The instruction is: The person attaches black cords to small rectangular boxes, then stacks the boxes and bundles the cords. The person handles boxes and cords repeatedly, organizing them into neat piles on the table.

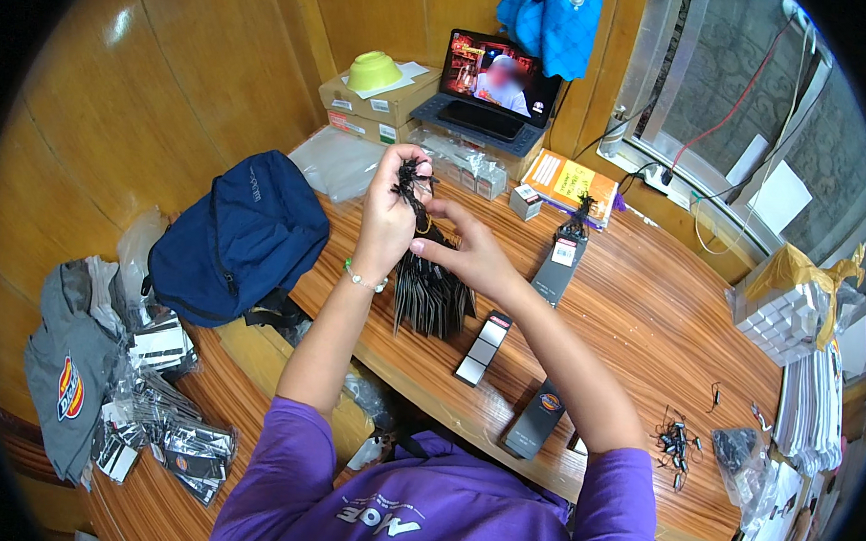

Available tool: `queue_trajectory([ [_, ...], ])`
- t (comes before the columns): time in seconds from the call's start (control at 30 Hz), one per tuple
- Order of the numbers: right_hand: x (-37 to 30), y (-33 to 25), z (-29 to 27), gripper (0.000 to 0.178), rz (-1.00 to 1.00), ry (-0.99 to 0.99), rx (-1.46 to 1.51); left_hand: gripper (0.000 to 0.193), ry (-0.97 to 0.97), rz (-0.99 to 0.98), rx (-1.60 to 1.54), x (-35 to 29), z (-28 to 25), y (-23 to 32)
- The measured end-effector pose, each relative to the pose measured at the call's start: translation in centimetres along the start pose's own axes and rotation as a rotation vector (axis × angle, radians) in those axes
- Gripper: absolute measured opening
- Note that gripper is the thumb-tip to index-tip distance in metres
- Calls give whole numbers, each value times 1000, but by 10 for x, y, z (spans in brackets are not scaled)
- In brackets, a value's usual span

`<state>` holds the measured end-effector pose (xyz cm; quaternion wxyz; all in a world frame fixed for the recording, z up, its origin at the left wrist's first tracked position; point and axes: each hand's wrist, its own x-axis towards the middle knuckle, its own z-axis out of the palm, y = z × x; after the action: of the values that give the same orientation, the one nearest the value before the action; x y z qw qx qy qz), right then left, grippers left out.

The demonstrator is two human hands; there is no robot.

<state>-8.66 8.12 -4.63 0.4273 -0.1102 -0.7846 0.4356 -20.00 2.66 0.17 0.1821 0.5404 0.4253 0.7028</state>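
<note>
A thick bunch of black hang tags [432, 298] hangs by its black strings over the near part of the table. My left hand [389, 214], a beaded bracelet at its wrist, is closed round the gathered strings [413, 183]. From the right, my right hand [473, 255] reaches in with thumb and forefinger bent at the neck of the bunch, where a thin yellowish band [425, 229] shows. Its other fingers are partly hidden. Just right of the bunch lies a short stack of tags with white labels [484, 350]. Farther right is a dark tag stack with strings on top [558, 267].
Another dark tag stack [534, 428] lies by my right forearm. Loose black strings [676, 445] are scattered at the right. A blue bag [239, 236] and packed tags [189, 434] fill the left. Behind stand a laptop [492, 87], boxes [378, 101] and an orange notebook [570, 185].
</note>
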Motion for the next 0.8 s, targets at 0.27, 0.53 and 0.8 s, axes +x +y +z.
queue_trajectory([
  [0.27,5,-2,8,26,231,-274,389,28,10,-19,-48,1,1,3],
  [0.53,7,-1,14,24,268,-286,474,19,49,-87,-46,11,-18,-5],
  [0.8,9,4,19,28,252,-259,343,14,144,-131,-59,16,-29,-20],
])
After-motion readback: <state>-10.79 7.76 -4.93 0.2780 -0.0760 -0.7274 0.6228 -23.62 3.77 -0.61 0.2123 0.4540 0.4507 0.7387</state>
